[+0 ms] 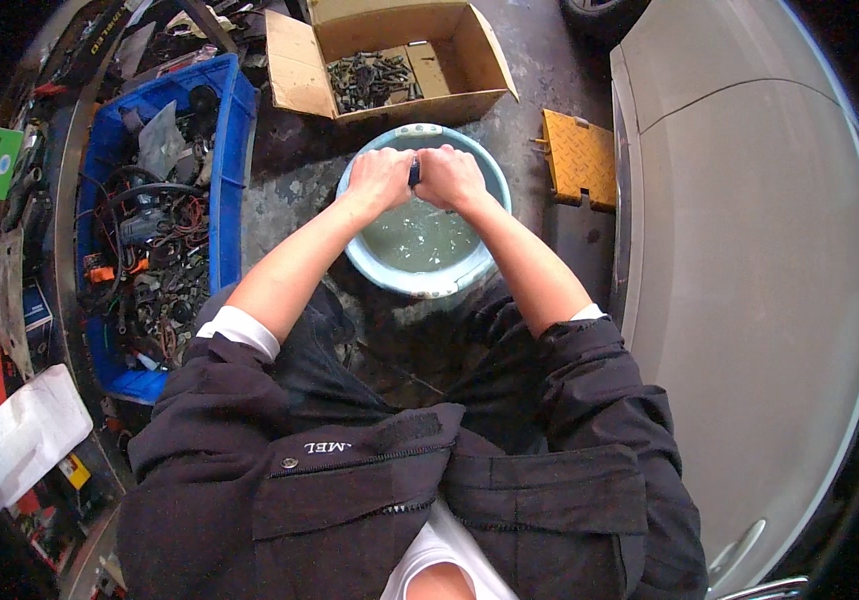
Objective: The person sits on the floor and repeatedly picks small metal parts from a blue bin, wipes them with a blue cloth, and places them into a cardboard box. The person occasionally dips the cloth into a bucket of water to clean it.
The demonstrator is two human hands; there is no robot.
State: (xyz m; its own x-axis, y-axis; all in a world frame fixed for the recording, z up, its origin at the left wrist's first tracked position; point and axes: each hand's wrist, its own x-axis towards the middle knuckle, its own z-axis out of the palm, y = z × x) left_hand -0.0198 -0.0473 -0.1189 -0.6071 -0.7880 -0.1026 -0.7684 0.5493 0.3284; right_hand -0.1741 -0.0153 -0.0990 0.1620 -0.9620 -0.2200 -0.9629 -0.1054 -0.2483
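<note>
Both fists meet over a light blue plastic basin on the floor. My left hand and my right hand are closed around a dark blue item. Only a short piece of it shows between the fists, so I cannot tell whether it is cloth or something firmer. Cloudy greenish water with bright glints fills the lower part of the basin. The fingertips are hidden under the backs of the hands.
An open cardboard box with dark metal bolts stands beyond the basin. At left, a blue plastic crate holds wires and used parts. A yellow tread-plate ramp lies at right, beside a silver car's body panel.
</note>
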